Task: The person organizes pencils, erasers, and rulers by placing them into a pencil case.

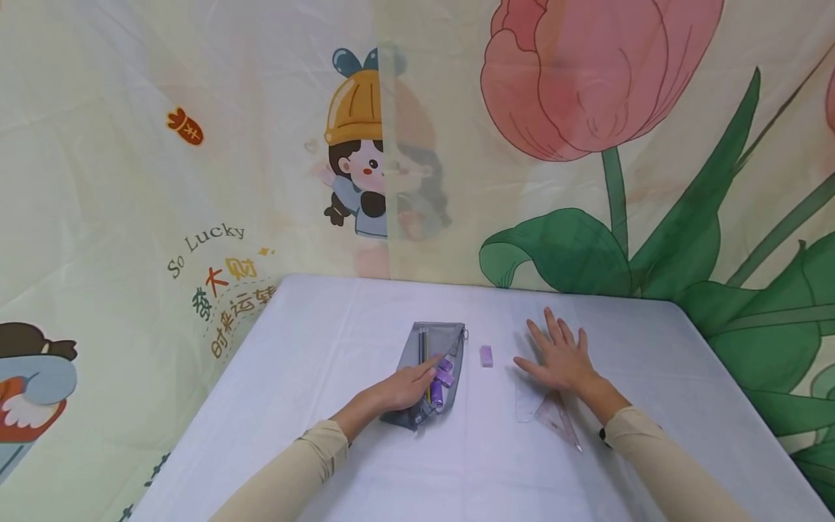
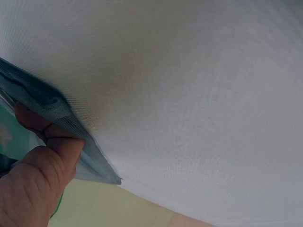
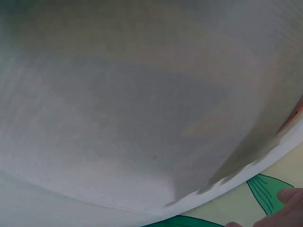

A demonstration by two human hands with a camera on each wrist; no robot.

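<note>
The left hand (image 1: 401, 388) pinches the grey mesh zip pouch (image 1: 432, 377), steadying it on the white worktop (image 1: 313, 362). The right hand (image 1: 561, 359) lies flat, fingers spread and holding nothing, over clear plastic rulers (image 1: 551, 413); a small purple eraser (image 1: 486, 355) lies between both hands' fingers.

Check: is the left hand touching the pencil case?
Touching. In the head view the left hand lies on the pencil case; the left wrist view shows its thumb on the mesh edge.

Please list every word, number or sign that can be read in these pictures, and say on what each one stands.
"So Lucky": dark curved letters on the cream cartoon-printed backdrop cloth, left of the table.
"发大财": orange and green characters on the same cloth, just below.
"时来运转": brown characters beneath, partly cut by the white-covered table edge.
Grey mesh pencil pouch, small purple eraser, clear plastic set squares: no readable print.
Both wrist views: no text.
</note>
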